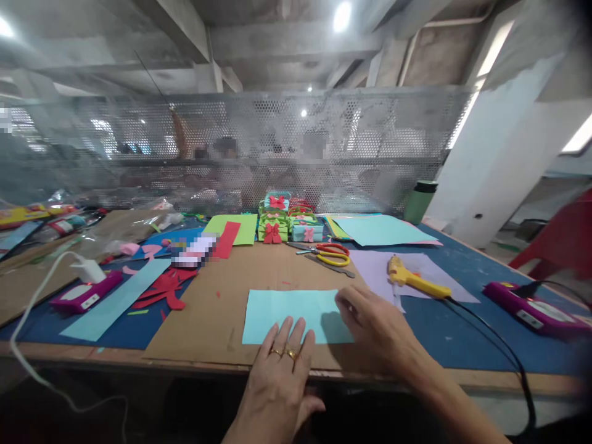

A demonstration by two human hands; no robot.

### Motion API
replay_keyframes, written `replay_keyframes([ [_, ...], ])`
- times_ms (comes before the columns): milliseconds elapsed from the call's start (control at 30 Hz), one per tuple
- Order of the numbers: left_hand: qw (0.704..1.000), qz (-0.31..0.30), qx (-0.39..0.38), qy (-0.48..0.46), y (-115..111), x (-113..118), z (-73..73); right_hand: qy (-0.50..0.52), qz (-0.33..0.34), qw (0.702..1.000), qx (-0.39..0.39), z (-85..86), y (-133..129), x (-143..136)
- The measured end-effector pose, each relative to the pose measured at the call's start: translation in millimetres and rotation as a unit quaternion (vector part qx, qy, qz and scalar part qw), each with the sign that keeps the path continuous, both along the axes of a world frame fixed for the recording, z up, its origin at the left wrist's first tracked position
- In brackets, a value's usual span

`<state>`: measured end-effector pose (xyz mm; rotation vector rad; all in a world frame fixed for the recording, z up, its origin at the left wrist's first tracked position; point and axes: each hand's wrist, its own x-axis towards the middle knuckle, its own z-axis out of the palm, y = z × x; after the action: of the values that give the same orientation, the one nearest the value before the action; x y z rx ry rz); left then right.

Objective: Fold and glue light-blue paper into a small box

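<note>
A rectangular sheet of light blue paper (287, 308) lies on a brown cardboard sheet (208, 314) at the table's front. My left hand (282, 364), with rings on two fingers, rests its outstretched fingers on the paper's lower edge. At the right end of the paper, my right hand (370, 314) is closed, fingers curled in at the upper corner; its fingertips are partly hidden. Behind the sheet lie red-and-yellow-handled scissors (337, 254) with another pointed metal tool beside them. A yellow hot glue gun (416, 280) lies on lilac paper (374, 268) to the right.
Small paper boxes with bows (272, 229) stand at the back centre. Paper stacks (383, 229) and a green bottle (420, 200) are back right. Purple power strips (531, 308) sit either side, with trailing cords. Red paper scraps (161, 290) and a blue strip (120, 299) lie left.
</note>
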<state>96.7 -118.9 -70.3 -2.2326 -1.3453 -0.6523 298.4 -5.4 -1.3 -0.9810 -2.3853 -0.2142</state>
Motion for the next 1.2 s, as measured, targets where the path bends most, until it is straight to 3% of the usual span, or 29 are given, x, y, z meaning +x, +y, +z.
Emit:
replay_keyframes([
  [100,1.0,0.004,-0.006,0.004,-0.4,0.6,-1.6,-0.015,0.069,0.997,-0.023,8.8,16.3,-24.5],
  [267,1.0,0.001,0.007,-0.003,-0.1,0.9,-3.7,-0.022,0.104,0.993,-0.042,3.4,29.9,-42.5],
  [500,1.0,0.004,-0.007,0.011,0.4,0.7,-2.9,0.027,0.113,0.992,-0.052,-10.4,31.5,-33.6],
  [833,1.0,0.014,-0.006,0.005,-1.2,2.2,-6.3,0.068,0.13,0.988,-0.046,-11.6,29.8,-36.3],
  [1033,0.999,0.026,-0.02,-0.011,-3.0,3.5,-7.1,0.122,0.114,0.985,-0.035,0.4,27.5,-29.5],
  [1200,0.999,0.022,-0.029,-0.012,-5.1,-0.6,1.6,0.213,0.101,0.972,-0.008,11.6,-0.1,-11.8],
])
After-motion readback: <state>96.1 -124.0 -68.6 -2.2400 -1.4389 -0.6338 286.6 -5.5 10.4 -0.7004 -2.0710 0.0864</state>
